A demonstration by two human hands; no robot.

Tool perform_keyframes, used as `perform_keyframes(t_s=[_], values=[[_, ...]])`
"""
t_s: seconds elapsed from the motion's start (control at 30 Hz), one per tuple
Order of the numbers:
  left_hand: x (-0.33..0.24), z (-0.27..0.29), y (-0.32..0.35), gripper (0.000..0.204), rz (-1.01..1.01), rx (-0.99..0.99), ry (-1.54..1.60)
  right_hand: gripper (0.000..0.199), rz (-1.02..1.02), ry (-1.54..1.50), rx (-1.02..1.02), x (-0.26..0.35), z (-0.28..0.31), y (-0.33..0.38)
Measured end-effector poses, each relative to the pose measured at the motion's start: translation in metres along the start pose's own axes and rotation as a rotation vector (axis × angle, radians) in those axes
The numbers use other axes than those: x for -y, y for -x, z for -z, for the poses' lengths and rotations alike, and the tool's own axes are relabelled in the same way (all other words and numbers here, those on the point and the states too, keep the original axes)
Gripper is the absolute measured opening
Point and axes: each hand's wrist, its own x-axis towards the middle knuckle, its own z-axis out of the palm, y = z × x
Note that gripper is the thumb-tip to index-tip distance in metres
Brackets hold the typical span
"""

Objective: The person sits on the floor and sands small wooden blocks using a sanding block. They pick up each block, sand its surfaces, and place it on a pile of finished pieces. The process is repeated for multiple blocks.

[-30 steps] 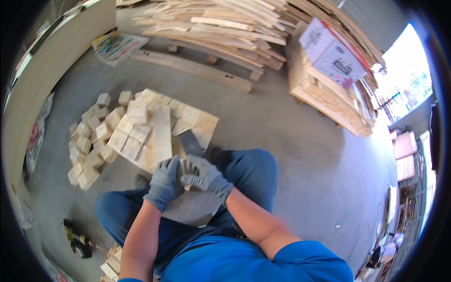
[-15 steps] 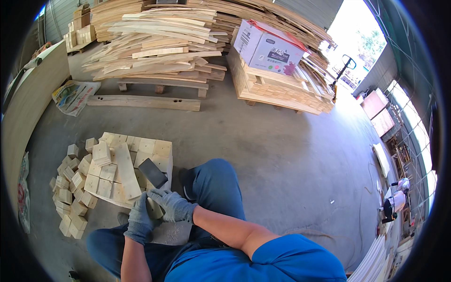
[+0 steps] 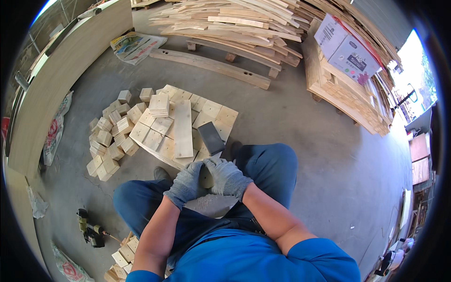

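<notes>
The wooden block (image 3: 206, 180) is on the near side of the block array (image 3: 212, 109), gripped between the left hand (image 3: 185, 183) and right hand (image 3: 227, 177), both in grey knit gloves. Half a second ago the right hand's fingers reached across it; now the hands cup it from opposite sides, apparently a steadier hold. Its visible face looks flat and shaded. On the array lie a smooth pale plank (image 3: 183, 129) and a matte dark slab (image 3: 211, 138); left of it, sharp-edged wooden cubes (image 3: 104, 137) are heaped.
</notes>
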Motion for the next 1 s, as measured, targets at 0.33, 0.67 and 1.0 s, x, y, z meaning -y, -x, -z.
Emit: perform_keyframes(t_s=[0.33, 0.67, 1.0], values=[[-0.006, -0.002, -0.017, 0.094, -0.124, -0.068, 0.071, 0.1, 0.001, -0.068, 0.222, -0.021, 0.032, -0.021], [0.023, 0.025, -0.055, 0.073, -0.104, -0.357, 0.192, 0.106, -0.092, -0.235, -0.381, -0.169, 0.115, -0.094], [0.037, -0.011, -0.115, 0.059, -0.094, -0.055, 0.316, 0.117, -0.55, -0.395, -0.242, -0.282, 0.123, -0.299]])
